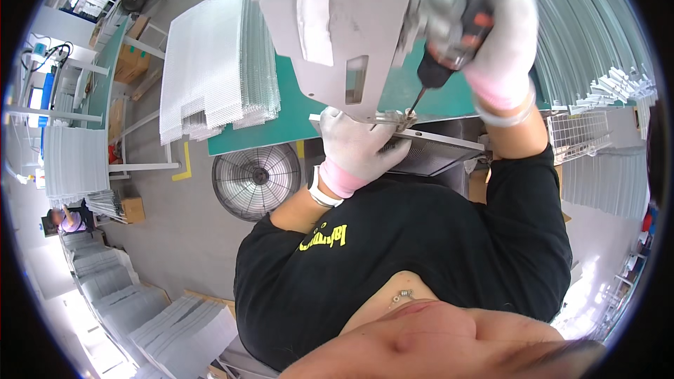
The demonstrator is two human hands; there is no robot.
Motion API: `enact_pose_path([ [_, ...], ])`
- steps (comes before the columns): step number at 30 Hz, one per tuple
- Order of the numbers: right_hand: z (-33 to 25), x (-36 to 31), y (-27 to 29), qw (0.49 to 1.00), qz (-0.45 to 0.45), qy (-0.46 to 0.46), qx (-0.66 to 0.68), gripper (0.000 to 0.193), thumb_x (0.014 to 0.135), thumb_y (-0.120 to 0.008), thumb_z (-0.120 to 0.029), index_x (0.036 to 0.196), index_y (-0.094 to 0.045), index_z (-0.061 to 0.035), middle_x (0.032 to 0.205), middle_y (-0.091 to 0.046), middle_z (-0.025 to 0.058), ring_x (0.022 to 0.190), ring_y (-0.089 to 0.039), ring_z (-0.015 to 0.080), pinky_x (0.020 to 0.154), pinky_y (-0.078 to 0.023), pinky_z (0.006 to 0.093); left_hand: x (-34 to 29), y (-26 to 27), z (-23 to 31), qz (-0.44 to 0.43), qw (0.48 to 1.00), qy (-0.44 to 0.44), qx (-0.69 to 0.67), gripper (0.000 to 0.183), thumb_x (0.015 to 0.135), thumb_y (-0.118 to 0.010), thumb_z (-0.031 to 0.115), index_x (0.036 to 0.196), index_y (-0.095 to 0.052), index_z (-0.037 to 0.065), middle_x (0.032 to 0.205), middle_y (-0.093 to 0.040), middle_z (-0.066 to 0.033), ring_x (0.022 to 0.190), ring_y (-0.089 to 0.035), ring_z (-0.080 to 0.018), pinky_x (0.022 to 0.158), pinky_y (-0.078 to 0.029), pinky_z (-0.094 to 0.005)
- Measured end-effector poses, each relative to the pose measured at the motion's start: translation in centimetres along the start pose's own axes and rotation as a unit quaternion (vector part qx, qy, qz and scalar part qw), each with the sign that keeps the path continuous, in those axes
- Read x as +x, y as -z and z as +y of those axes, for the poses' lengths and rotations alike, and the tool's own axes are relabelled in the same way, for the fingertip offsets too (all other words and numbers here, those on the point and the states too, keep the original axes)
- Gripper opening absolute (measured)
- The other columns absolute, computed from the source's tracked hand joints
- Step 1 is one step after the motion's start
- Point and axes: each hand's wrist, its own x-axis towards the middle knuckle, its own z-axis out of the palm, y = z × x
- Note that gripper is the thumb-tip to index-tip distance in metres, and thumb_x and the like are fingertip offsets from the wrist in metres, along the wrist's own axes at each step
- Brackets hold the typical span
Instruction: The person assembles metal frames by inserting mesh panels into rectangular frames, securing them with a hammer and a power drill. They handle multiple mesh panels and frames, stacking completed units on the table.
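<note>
My left hand (357, 146), in a white glove with a pink cuff, grips the end of a thin framed mesh panel (437, 152). Its thumb lies over the panel, and the fingertips are partly hidden under the head of a grey-white machine (333, 42). My right hand (511, 28), gloved the same way and smeared by motion, is wrapped round a black and orange power screwdriver (453, 49). The tool's thin bit slants down to a small metal part (405, 121) at the panel's edge, beside the machine head. Whether the bit touches a screw I cannot make out.
A stack of silvery mesh sheets (203, 63) lies on the green table (298, 126) to the left. Long pale strips (590, 28) fill the right side. A round floor fan (260, 177) stands below the table edge, and a wire basket (579, 133) hangs right.
</note>
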Motion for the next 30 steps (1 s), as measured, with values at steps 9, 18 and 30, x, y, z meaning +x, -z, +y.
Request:
enact_pose_path([
  [9, 2.0, -0.1, 0.7, 0.977, -0.198, 0.070, 0.046, 0.036, 0.099, -0.053, -0.038, 0.105, -0.049, -0.0020, 0.070, -0.056, 0.0067, 0.053, -0.052, 0.0142, 0.054, -0.045, 0.0280, 0.5, -0.9, 0.3, 0.010, 0.999, -0.003, -0.050, 0.029, 0.068, -0.078, 0.029, 0.095, -0.076, 0.019, 0.073, -0.066, 0.0033, 0.065, -0.063, -0.0174, 0.063, -0.038, -0.0371],
  [18, 1.8, 0.0, -0.1, 0.983, -0.153, 0.076, 0.065, 0.043, 0.102, -0.048, -0.042, 0.082, -0.053, -0.0040, 0.066, -0.054, 0.0051, 0.049, -0.050, 0.0126, 0.052, -0.048, 0.0298, 0.8, -0.9, -0.4, 0.059, 0.996, -0.042, -0.058, 0.032, 0.063, -0.077, 0.030, 0.094, -0.074, 0.020, 0.074, -0.062, -0.0006, 0.066, -0.059, -0.0234, 0.062, -0.040, -0.0400],
  [30, 1.3, -0.1, 0.3, 0.988, -0.122, 0.077, 0.048, 0.039, 0.102, -0.049, -0.040, 0.089, -0.054, -0.0036, 0.070, -0.056, 0.0054, 0.051, -0.052, 0.0122, 0.049, -0.044, 0.0258, 0.6, -0.1, -0.4, 0.025, 0.997, -0.044, -0.055, 0.033, 0.061, -0.079, 0.026, 0.093, -0.073, 0.017, 0.091, -0.064, -0.0015, 0.080, -0.061, -0.0234, 0.064, -0.043, -0.0402],
])
